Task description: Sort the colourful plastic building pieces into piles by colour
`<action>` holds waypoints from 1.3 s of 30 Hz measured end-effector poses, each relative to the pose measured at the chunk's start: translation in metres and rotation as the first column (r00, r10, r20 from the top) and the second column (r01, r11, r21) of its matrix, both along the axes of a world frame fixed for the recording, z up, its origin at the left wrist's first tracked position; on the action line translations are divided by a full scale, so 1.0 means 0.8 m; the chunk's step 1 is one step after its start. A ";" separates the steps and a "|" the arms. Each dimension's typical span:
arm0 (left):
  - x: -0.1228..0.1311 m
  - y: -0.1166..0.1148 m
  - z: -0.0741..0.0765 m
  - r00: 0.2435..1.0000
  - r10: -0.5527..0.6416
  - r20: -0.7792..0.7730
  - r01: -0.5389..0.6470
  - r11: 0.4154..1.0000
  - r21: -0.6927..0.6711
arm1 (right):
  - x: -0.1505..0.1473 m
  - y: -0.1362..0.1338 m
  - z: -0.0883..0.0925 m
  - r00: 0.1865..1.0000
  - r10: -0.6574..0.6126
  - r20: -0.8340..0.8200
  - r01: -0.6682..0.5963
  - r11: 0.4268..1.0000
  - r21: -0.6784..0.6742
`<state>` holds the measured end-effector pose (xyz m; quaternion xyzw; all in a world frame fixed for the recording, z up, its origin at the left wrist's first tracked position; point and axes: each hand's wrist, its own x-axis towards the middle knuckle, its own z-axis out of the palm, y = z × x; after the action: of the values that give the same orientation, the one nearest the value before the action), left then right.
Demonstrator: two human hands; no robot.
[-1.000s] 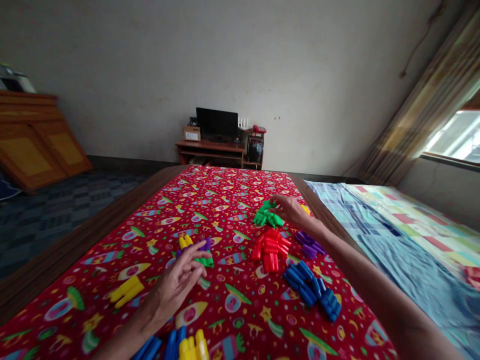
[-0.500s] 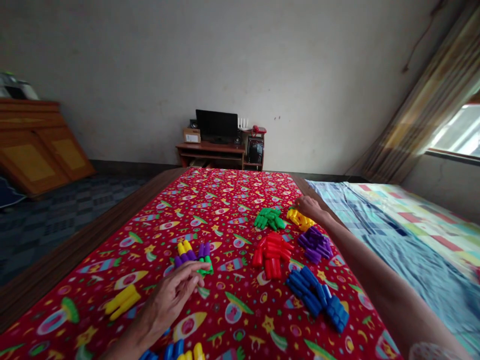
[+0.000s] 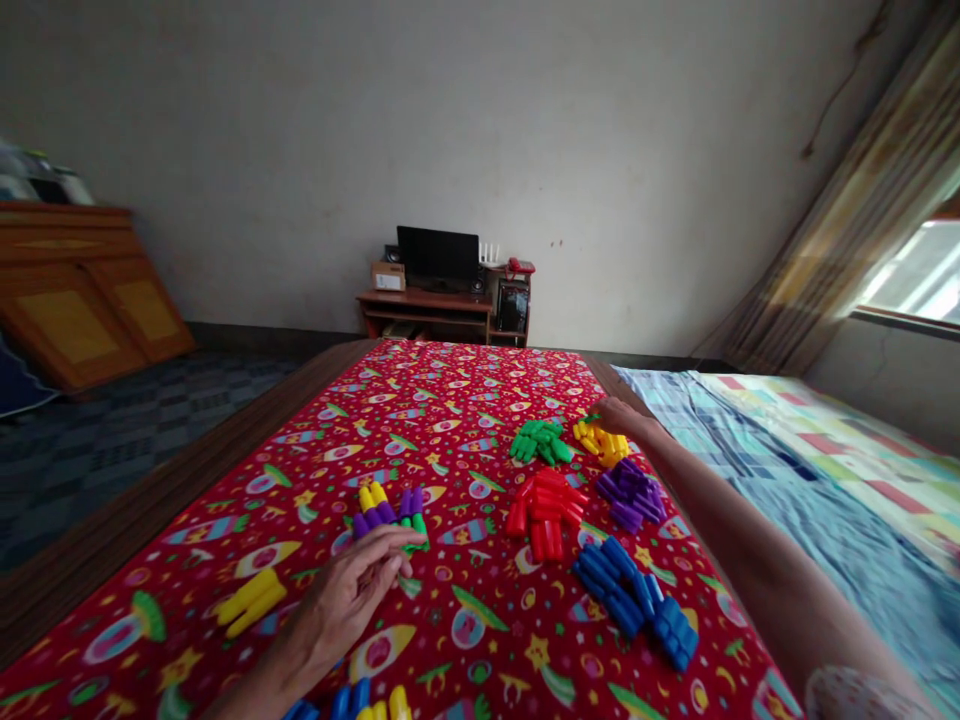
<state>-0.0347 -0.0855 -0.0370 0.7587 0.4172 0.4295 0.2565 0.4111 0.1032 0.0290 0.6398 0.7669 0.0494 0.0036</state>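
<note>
Across my view runs the red cloth (image 3: 465, 590), with heaps of blocks along its right side: the blue heap (image 3: 609, 575) nearest me, then the red heap (image 3: 547, 505), purple heap (image 3: 630, 493), yellow heap (image 3: 606, 447) and green heap (image 3: 540, 440). My left hand (image 3: 345, 595) is half open, fingers loosely bent, nothing visible in its grip; its fingertips overlap the near end of the purple-and-green blocks (image 3: 413, 508), though I cannot tell whether they touch. My right hand (image 3: 621, 416) is at the yellow heap's far edge, fingers bent; I cannot tell how far they open or what they hold. A speck of green (image 3: 592, 418) shows by the tips. I'd use only fingertips there, lifting straight up so neighbouring pieces don't scatter.
</note>
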 end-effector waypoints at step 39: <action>-0.006 0.005 -0.014 0.995 -0.063 -0.078 0.060 0.997 -0.040 | -0.016 -0.101 0.014 0.996 -0.094 -0.004 0.093 0.992 -0.082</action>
<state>-0.0392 -0.0811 -0.0478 0.7827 0.4115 0.3831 0.2671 0.3987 0.0224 0.0402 0.6745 0.7375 0.0153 0.0288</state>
